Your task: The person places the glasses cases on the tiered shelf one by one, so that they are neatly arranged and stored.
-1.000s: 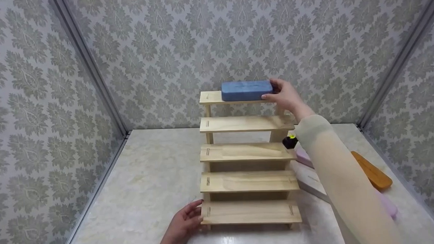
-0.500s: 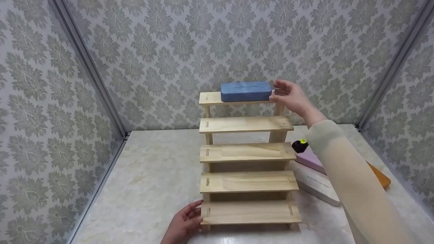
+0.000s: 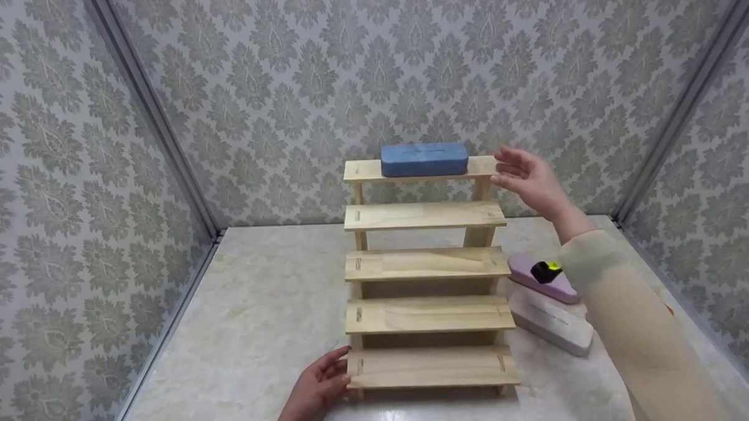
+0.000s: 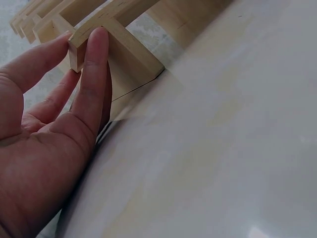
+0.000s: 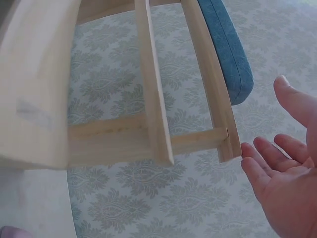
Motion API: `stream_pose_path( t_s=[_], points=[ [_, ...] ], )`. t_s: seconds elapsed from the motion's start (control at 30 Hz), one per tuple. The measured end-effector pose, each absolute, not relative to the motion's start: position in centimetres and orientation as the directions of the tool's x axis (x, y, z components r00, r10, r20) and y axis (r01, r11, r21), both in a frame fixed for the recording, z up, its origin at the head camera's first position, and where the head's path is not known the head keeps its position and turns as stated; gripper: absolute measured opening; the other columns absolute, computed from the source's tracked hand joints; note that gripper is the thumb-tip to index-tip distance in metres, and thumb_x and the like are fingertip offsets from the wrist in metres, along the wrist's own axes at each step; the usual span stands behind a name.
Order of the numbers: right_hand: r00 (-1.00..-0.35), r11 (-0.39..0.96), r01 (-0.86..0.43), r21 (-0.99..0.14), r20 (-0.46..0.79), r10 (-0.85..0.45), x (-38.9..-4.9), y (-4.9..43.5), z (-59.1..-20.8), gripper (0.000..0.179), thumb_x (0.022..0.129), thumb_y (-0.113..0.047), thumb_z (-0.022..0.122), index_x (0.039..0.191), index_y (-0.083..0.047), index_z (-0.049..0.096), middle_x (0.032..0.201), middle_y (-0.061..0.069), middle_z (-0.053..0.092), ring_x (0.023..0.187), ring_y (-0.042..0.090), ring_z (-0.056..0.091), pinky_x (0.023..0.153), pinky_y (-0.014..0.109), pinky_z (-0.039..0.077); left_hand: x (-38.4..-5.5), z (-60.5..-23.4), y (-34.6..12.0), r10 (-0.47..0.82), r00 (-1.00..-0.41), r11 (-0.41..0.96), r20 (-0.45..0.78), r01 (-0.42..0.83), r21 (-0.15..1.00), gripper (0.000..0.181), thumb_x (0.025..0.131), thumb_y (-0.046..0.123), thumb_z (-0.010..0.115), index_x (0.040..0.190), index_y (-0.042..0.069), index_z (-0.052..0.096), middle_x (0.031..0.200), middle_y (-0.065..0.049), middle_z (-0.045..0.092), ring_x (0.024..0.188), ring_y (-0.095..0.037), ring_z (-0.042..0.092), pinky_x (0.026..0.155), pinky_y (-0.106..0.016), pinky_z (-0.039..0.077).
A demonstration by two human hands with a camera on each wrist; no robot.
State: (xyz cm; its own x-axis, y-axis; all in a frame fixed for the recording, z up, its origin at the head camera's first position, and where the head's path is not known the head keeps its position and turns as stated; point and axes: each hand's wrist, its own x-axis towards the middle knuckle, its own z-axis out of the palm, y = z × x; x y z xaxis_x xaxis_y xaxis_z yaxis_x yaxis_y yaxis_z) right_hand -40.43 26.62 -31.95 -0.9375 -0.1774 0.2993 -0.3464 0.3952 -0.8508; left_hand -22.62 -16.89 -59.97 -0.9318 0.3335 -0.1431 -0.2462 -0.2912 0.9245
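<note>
A blue glasses case lies lengthwise on the top step of a light wooden stepped stand. In the right wrist view, a seam runs along the blue case's side. My right hand is beside the top step's right end, apart from the case, with fingers spread and nothing in them. Down at the front, my left hand holds the left end of the lowest step. The left wrist view has the board's corner between thumb and fingers.
To the stand's right, a pink case and a white case lie on the marbled table. An orange edge peeks from behind the right sleeve. Patterned walls close off the back and sides.
My right hand has let go of the blue case and moved right and slightly down. The case stays on the top step. My left hand has kept its place.
</note>
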Motion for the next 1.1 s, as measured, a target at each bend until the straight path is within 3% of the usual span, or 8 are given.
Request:
stream_pose_path(
  t_s=[0.2,0.27,0.57,0.8,1.1],
  points=[
    [-0.930,0.356,-0.366,-0.860,0.324,-0.173,-38.7,28.1,-33.1,0.071,0.100,-0.018,0.068,0.159,-0.003,0.032,0.161,0.019,0.041,0.150,0.035,0.041,0.100,0.012,0.049,-22.5,-59.9,-16.9,0.331,-0.933,-0.289,-0.144,-0.245,0.925,0.068,0.097,0.005,0.067,0.156,-0.002,0.035,0.130,-0.007,0.067,0.115,-0.017,0.066,0.090,-0.033,0.059],
    [-0.928,0.339,-0.372,-0.864,0.331,-0.172,-38.2,28.6,-33.5,0.072,0.100,-0.018,0.068,0.160,-0.003,0.032,0.161,0.019,0.041,0.150,0.036,0.040,0.095,0.007,0.048,-22.6,-59.8,-16.9,0.326,-0.934,-0.279,-0.146,-0.242,0.929,0.067,0.097,0.006,0.067,0.156,-0.002,0.036,0.130,-0.007,0.067,0.114,-0.017,0.067,0.089,-0.033,0.060],
    [-0.934,0.357,-0.356,-0.863,0.319,-0.161,-35.8,31.0,-35.8,0.073,0.100,-0.024,0.068,0.160,-0.003,0.031,0.162,0.022,0.039,0.148,0.037,0.041,0.094,0.008,0.049,-22.7,-59.8,-16.9,0.332,-0.932,-0.269,-0.144,-0.240,0.933,0.067,0.097,0.007,0.067,0.156,-0.001,0.036,0.128,-0.005,0.067,0.113,-0.016,0.067,0.088,-0.032,0.060],
    [-0.939,0.344,-0.344,-0.874,0.312,-0.148,-33.6,32.8,-38.1,0.070,0.101,-0.024,0.066,0.160,-0.006,0.033,0.161,0.019,0.041,0.136,0.006,0.051,0.096,0.010,0.049,-22.5,-59.9,-17.0,0.354,-0.928,-0.281,-0.119,-0.227,0.932,0.067,0.097,0.004,0.066,0.156,-0.003,0.035,0.128,-0.005,0.067,0.112,-0.017,0.067,0.087,-0.032,0.060],
    [-0.924,0.237,-0.380,-0.894,0.355,-0.142,-31.3,34.6,-41.0,0.064,0.101,-0.010,0.065,0.157,-0.002,0.036,0.143,-0.015,0.054,0.128,-0.004,0.055,0.094,0.012,0.052,-22.6,-59.8,-17.1,0.340,-0.931,-0.277,-0.131,-0.232,0.932,0.066,0.096,0.005,0.067,0.155,-0.001,0.039,0.131,-0.007,0.067,0.112,-0.016,0.068,0.086,-0.031,0.059]
  ],
)
